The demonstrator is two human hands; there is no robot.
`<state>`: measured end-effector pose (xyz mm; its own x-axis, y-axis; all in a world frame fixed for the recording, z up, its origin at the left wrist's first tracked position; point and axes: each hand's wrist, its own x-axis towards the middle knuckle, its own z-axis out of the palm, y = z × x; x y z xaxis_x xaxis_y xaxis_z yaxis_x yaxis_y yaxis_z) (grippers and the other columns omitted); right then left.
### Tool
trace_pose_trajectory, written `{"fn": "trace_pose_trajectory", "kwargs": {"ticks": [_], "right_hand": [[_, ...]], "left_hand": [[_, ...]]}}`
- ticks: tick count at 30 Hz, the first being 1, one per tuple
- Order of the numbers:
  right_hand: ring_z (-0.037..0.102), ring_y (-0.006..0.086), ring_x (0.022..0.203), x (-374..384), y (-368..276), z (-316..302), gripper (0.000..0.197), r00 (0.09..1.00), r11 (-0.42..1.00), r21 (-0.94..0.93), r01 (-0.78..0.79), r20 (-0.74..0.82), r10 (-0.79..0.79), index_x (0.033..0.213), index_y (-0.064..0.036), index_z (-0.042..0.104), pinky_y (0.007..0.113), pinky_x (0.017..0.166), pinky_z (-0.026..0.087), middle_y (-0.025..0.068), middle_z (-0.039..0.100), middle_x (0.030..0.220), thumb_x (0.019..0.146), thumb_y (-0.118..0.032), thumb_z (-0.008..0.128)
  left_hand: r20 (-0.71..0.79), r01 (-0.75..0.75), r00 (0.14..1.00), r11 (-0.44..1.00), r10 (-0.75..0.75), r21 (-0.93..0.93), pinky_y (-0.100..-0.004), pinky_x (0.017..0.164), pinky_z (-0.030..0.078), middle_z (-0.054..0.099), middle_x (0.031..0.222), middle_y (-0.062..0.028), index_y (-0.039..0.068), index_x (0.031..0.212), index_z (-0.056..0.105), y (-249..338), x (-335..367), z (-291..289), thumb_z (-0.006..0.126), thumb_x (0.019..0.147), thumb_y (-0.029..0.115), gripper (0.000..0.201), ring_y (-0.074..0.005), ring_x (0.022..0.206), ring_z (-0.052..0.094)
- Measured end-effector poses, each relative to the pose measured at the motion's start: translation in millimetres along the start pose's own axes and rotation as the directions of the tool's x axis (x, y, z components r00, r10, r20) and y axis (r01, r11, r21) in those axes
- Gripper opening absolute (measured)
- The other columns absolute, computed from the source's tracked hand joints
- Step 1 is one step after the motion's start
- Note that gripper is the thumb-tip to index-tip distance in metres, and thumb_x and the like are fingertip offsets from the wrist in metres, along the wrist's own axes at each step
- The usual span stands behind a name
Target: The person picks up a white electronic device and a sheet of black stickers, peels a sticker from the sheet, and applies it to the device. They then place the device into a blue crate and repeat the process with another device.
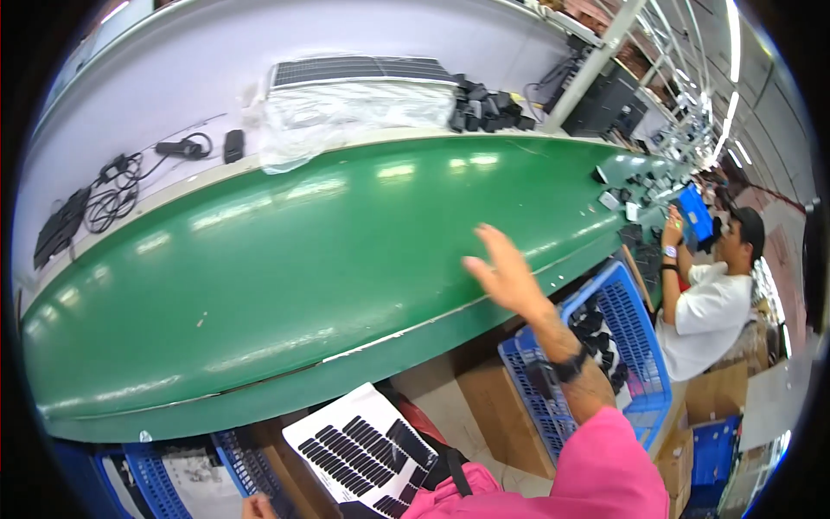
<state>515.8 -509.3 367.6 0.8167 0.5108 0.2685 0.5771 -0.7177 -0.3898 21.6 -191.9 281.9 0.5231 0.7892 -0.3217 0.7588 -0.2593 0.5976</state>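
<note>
Off the near edge of the long green table (363,251) sits a blue basket (638,304), just right of the right hand (510,278), spread above that edge. A white sheet of black strips (363,450) lies right of the left hand (258,508), whose grip I can't tell.

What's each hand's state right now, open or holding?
Left hand: can't tell, mostly cut off at the lower edge.
Right hand: open, nothing seen in it, over the green work surface.

I have the right hand (510,278) over the worktop (285,268); a panel (363,71) lies behind, a basket (638,322) right of the sheet (361,451).
</note>
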Motion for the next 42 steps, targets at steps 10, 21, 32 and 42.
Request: {"fn": "trace_pose_trajectory", "kwargs": {"ticks": [10,21,32,42], "right_hand": [[0.057,0.0368,0.115,-4,45,-9,0.049,0.980,1.000,-0.020,-0.015,-0.198,0.010,0.123,0.0075,0.054,0.042,0.100,0.043,0.0256,0.058,0.123,0.086,-0.023,0.067],[0.065,0.0404,0.099,263,117,0,0.046,0.922,0.819,-0.426,-0.385,-0.132,0.365,0.106,0.0016,0.061,0.049,0.085,0.052,0.0248,0.067,0.104,0.082,-0.037,0.069],[0.060,0.0395,0.112,361,172,54,0.060,0.834,0.787,-0.276,-0.552,-0.195,0.516,0.110,0.0046,0.065,0.044,0.095,0.048,0.0263,0.063,0.117,0.078,-0.046,0.071],[0.051,0.0167,0.062,247,119,17,0.045,0.744,0.430,0.633,-0.644,0.386,0.545,0.103,-0.0043,0.060,0.029,0.054,0.041,0.0045,0.058,0.077,0.085,-0.046,0.064]], "left_hand": [[-0.287,-0.724,0.683,0.675,0.671,-0.145,-0.0351,0.052,0.035,0.047,0.061,-0.0097,0.001,0.070,0.052,170,36,34,0.060,0.081,0.004,0.014,-0.0237,0.056,0.046],[-0.480,-0.548,0.573,0.746,0.664,0.379,-0.0410,0.067,0.031,0.049,0.066,-0.0104,0.005,0.072,0.051,212,116,76,0.055,0.088,0.013,0.018,-0.0301,0.066,0.049],[-0.252,-0.365,0.805,0.784,0.537,0.502,-0.0405,0.073,0.047,0.065,0.076,-0.0093,0.001,0.084,0.065,230,107,53,0.063,0.089,0.017,0.017,-0.0228,0.076,0.062],[-0.341,-0.521,0.702,0.777,0.625,0.352,-0.0424,0.070,0.033,0.055,0.075,-0.0095,0.007,0.079,0.055,211,112,66,0.061,0.082,0.020,0.014,-0.0304,0.072,0.050]]}}
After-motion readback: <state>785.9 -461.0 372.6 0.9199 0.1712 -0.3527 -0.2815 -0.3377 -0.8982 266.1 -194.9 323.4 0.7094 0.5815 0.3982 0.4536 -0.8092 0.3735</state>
